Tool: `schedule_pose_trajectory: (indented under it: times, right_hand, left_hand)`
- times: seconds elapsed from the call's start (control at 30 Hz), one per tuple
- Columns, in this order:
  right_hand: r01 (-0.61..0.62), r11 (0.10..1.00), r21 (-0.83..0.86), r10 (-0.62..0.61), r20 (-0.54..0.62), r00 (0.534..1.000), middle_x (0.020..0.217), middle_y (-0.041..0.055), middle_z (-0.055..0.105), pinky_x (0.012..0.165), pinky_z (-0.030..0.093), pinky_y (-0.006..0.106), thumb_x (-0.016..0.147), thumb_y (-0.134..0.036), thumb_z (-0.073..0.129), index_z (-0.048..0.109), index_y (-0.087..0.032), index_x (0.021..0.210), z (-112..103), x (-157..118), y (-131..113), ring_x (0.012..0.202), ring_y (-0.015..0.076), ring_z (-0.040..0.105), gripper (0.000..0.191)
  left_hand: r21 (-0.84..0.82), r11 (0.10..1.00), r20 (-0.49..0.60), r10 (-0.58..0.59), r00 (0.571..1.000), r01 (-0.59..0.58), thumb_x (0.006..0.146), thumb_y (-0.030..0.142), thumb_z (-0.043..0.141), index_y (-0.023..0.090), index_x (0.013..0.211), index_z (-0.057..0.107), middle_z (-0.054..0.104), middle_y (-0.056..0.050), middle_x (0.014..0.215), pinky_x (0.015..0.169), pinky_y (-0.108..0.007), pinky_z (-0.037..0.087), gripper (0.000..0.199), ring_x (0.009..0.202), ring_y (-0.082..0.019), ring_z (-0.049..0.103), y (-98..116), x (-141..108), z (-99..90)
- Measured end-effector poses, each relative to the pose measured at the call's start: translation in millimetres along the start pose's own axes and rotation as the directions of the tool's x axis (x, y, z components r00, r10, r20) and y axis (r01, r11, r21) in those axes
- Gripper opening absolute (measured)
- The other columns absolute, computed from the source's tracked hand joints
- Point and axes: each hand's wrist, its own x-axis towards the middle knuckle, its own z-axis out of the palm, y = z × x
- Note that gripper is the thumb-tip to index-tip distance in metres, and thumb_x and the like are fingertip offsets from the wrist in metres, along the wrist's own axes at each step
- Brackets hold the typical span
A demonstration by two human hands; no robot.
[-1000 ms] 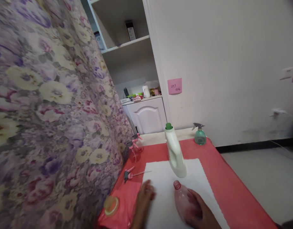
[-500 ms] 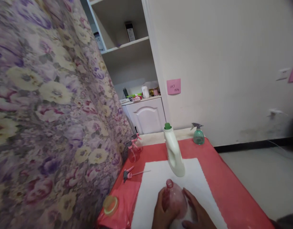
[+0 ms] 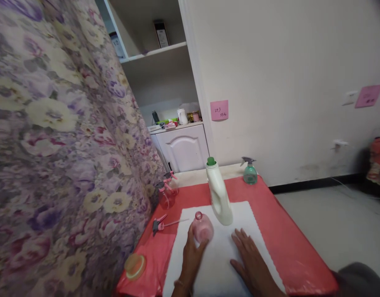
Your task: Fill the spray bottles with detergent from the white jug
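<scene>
Currently | left hand [image 3: 192,251] around one pink bottle [image 3: 203,228] | right hand [image 3: 248,252] apart, fingers spread | one pale jug [image 3: 223,211]

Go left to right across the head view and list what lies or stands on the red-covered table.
Tan tape roll → pink-and-grey trigger sprayer head → capless pink bottle, held by the left hand → pale handled jug → green spray bottle with a grey trigger

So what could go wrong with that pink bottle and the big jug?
The pink spray bottle body has an open neck, so anything inside might spill if the left hand tips it. The tall pale green jug stands just beyond the right hand, which could bump it over.
</scene>
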Motion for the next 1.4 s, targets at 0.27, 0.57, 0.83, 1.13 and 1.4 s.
schedule_pose_trajectory:
  times: [0.27, 0.57, 0.83, 1.13, 1.4]
  right_hand:
    - [-0.017, 0.972, -0.235, 0.075, 0.238, 0.968, 0.157, 0.014, 0.025, 0.119, 0.019, 0.051, 0.088, -0.067, 0.041, 0.033, -0.014, 0.148, 3.2, 13.6, -1.4, 0.145, 0.0328, 0.021, 0.081]
    - [-0.069, 0.942, -0.328, 0.129, 0.165, 0.978, 0.157, 0.0125, 0.027, 0.116, 0.021, 0.052, 0.088, -0.07, 0.038, 0.036, -0.021, 0.147, 1.7, 9.0, -3.4, 0.145, 0.0339, 0.022, 0.077]
    - [-0.108, 0.915, -0.389, 0.175, 0.142, 0.974, 0.155, 0.0142, 0.031, 0.116, 0.026, 0.048, 0.089, -0.069, 0.035, 0.038, -0.014, 0.146, -10.1, -9.2, 17.0, 0.144, 0.031, 0.027, 0.078]
    - [-0.146, 0.914, -0.379, 0.19, 0.082, 0.978, 0.154, 0.0196, 0.031, 0.118, 0.022, 0.047, 0.091, -0.068, 0.029, 0.039, -0.005, 0.145, 25.1, 34.3, -14.6, 0.144, 0.0331, 0.024, 0.084]
    - [-0.092, 0.924, -0.37, 0.138, 0.1, 0.985, 0.155, 0.0155, 0.03, 0.117, 0.024, 0.047, 0.091, -0.068, 0.03, 0.036, -0.01, 0.146, 15.3, 14.0, 5.5, 0.144, 0.0314, 0.026, 0.08]
  left_hand:
    - [0.294, 0.941, -0.011, 0.177, 0.984, -0.166, 0.084, 0.04, 0.053, 0.014, 0.15, 0.018, 0.044, -0.015, 0.149, 0.102, -0.034, 0.044, 0.079, 0.131, -0.023, 0.05, -22.7, 6.2, 5.8]
    - [0.644, 0.7, 0.02, 0.389, 0.921, -0.309, 0.089, 0.047, 0.044, 0.013, 0.133, 0.054, 0.047, -0.018, 0.146, 0.11, -0.054, 0.033, 0.057, 0.136, -0.034, 0.043, -58.9, -13.7, -15.6]
    - [0.723, 0.62, -0.001, 0.442, 0.897, -0.305, 0.091, 0.049, 0.039, 0.013, 0.134, 0.054, 0.048, -0.017, 0.144, 0.109, -0.055, 0.033, 0.058, 0.134, -0.034, 0.045, -64.0, -11.0, -8.0]
    - [0.729, 0.612, -0.011, 0.458, 0.889, -0.307, 0.091, 0.049, 0.041, 0.014, 0.134, 0.054, 0.049, -0.016, 0.144, 0.108, -0.055, 0.034, 0.058, 0.133, -0.033, 0.045, -70.3, -9.4, -6.6]
    - [0.765, 0.575, 0.013, 0.439, 0.898, -0.292, 0.091, 0.048, 0.04, 0.012, 0.133, 0.055, 0.048, -0.016, 0.143, 0.108, -0.054, 0.035, 0.058, 0.133, -0.032, 0.047, -61.0, -10.7, -10.2]
